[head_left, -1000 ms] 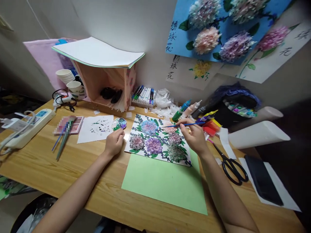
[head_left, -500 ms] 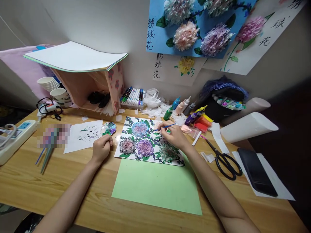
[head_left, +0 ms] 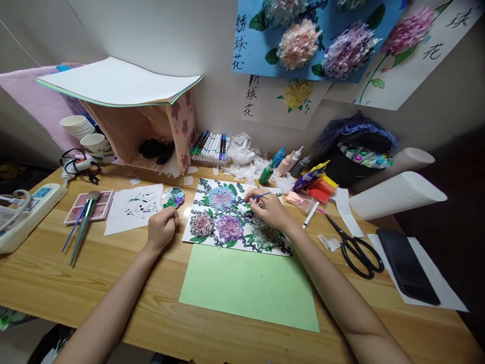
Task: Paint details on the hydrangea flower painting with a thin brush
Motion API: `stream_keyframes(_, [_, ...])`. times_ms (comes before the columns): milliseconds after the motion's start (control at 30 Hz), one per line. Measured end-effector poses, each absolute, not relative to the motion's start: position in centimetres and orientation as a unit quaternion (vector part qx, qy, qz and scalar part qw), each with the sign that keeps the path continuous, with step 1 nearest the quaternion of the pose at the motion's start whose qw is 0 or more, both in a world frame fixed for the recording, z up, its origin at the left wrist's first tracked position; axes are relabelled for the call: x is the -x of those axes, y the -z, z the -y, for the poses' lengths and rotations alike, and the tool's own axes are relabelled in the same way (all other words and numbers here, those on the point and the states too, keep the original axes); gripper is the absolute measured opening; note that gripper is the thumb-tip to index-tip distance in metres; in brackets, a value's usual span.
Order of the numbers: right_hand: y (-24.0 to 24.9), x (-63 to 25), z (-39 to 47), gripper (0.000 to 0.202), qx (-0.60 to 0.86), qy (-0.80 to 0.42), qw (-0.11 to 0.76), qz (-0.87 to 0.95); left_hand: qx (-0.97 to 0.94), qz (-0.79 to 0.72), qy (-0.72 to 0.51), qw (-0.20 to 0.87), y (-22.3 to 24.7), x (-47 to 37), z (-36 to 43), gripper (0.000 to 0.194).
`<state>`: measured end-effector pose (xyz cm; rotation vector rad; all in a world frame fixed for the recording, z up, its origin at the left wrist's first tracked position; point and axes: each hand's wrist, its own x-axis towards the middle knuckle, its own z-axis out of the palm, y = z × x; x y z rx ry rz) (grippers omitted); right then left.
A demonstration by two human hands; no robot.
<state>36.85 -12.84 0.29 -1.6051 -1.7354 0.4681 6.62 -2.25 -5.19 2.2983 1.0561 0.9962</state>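
Note:
My right hand pinches a thin blue paintbrush, its tip over the upper middle of a white sheet with flowers. The sheet bears fluffy blue, purple, dark pink and greenish blooms among green leaves and dark sprigs. It overlaps the top of a light green sheet. My left hand is closed, resting on the wood just below a small flower-shaped palette with green and purple paint. Whether its fingers hold anything is hidden.
Paint bottles, markers and scraps of white paper line the back. Scissors and a black phone lie at the right. A paint-marked paper, large brush and power strip are at the left.
The whole view has shifted slightly, so the scene sits a little further right and higher. My right hand still holds the brush over the flower sheet; my left hand stays closed beside the palette.

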Motion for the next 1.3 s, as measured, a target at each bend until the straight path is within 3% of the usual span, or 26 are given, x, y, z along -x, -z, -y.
stream_keyframes(833, [-0.1, -37.2, 12.9, 0.015, 0.621, -0.173, 0.35, 0.68, -0.823, -0.389, -0.35, 0.221, 4.9, -6.7, 2.3, 0.02])
stream_keyframes(1100, [-2.5, -36.0, 13.0, 0.018, 0.605, -0.137, 0.471, 0.627, -0.801, -0.411, -0.37, 0.229, 4.6, -7.0, 2.6, 0.017])
stream_keyframes(1300, [-3.9, -30.0, 8.3, 0.022, 0.529, -0.213, 0.392, 0.722, -0.76, -0.458, -0.412, 0.207, 4.5, -6.2, 2.2, 0.018])
